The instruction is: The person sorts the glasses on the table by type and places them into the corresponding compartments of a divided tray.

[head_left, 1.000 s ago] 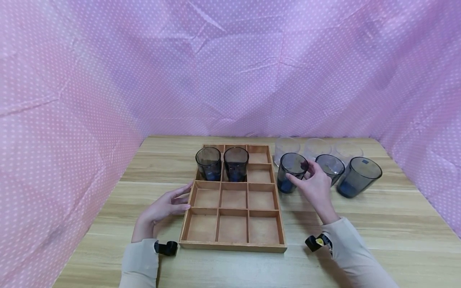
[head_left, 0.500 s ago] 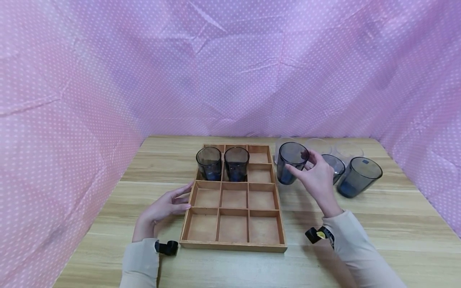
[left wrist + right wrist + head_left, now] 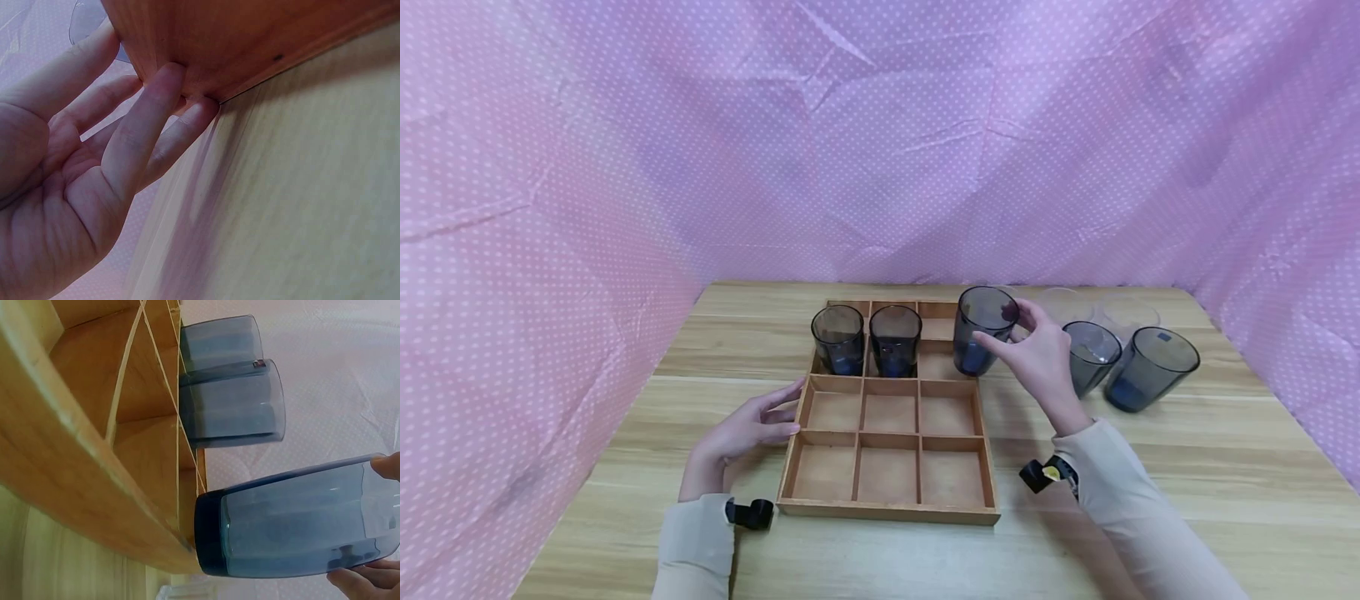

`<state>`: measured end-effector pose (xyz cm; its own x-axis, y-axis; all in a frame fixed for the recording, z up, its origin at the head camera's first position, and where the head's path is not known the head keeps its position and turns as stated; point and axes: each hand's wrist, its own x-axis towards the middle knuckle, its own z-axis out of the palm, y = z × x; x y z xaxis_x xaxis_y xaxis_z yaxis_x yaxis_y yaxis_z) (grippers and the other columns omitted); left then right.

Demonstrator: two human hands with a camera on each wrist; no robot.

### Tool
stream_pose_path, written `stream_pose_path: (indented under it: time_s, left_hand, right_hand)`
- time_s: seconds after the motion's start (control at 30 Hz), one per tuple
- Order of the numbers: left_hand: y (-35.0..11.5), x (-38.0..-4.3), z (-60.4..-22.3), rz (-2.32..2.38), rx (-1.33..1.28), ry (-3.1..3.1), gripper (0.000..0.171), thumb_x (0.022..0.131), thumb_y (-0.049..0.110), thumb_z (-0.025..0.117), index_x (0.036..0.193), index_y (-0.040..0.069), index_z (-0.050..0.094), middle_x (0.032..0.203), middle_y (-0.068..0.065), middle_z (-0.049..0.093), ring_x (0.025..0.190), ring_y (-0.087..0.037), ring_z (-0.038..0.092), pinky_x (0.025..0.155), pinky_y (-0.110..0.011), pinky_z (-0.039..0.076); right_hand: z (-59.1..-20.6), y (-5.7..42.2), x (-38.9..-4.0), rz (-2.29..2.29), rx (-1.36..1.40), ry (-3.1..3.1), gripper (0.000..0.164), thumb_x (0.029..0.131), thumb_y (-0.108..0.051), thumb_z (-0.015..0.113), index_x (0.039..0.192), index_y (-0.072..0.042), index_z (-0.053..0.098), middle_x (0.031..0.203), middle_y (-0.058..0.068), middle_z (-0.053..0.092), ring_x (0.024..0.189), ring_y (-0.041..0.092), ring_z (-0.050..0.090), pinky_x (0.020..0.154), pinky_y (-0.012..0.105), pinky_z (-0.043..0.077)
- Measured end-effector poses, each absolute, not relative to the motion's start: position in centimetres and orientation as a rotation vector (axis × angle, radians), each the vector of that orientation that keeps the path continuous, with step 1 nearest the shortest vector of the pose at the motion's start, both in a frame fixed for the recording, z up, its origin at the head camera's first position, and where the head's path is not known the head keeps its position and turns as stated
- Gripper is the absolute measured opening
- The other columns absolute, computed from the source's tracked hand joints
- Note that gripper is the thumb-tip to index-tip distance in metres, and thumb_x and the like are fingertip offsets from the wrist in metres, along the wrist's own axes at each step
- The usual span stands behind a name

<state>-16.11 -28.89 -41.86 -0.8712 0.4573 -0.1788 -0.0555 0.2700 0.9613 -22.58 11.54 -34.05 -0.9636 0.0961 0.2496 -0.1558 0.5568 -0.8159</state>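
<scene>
My right hand point(image 3: 1041, 354) grips a dark tinted glass point(image 3: 987, 329) near its rim, thumb on one side and fingers on the other. In the right wrist view that glass point(image 3: 294, 519) is off the table, its thick base by the side wall of the wooden divided tray point(image 3: 887, 512). Two more dark glasses, one at the left point(image 3: 838, 337) and one in the middle point(image 3: 895, 340), stand in the tray's second row from the back. My left hand point(image 3: 748, 429) touches the tray's left side; the left wrist view shows its straight fingertips point(image 3: 165, 81) against the wood.
Right of the tray, two dark glasses, a nearer one point(image 3: 1152, 367) and another point(image 3: 1092, 354), stand on the wooden table point(image 3: 1187, 500). Clear glasses point(image 3: 1127, 312) stand behind them, partly hidden. A pink dotted cloth point(image 3: 880, 167) hangs around the table.
My right hand has lifted the dark glass off the table and carried it left, over the tray's right edge. My left hand stays at the tray's side.
</scene>
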Motion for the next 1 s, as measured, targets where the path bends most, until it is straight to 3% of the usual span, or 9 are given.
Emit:
stream_pose_path:
  time_s: [0.57, 1.0]
  left_hand:
    - [-28.9, -16.0, -41.9, 1.641, 0.331, 2.118, 0.078, 0.093, 0.016, 0.064, 0.155, 0.008, 0.018, 0.163, -0.019, 0.006, 0.142, -0.049, 0.023, 0.105, -0.041, 0.048]
    - [-28.8, -15.9, -42.0, 1.654, 0.324, 2.119, 0.078, 0.092, 0.015, 0.065, 0.155, 0.008, 0.019, 0.162, -0.019, 0.007, 0.142, -0.049, 0.023, 0.103, -0.038, 0.050]
  right_hand:
    - [-34.8, 10.1, -23.9, 1.437, 0.054, -2.607, 0.069, 0.074, -0.031, 0.084, 0.129, -0.001, 0.056, 0.128, 0.020, 0.064, 0.125, 0.032, 0.057, 0.107, 0.046, 0.045]
    - [-35.7, 10.2, -24.2, 1.501, 0.119, -2.673, 0.069, 0.074, -0.031, 0.085, 0.130, -0.003, 0.055, 0.129, 0.019, 0.062, 0.124, 0.032, 0.057, 0.101, 0.047, 0.051]
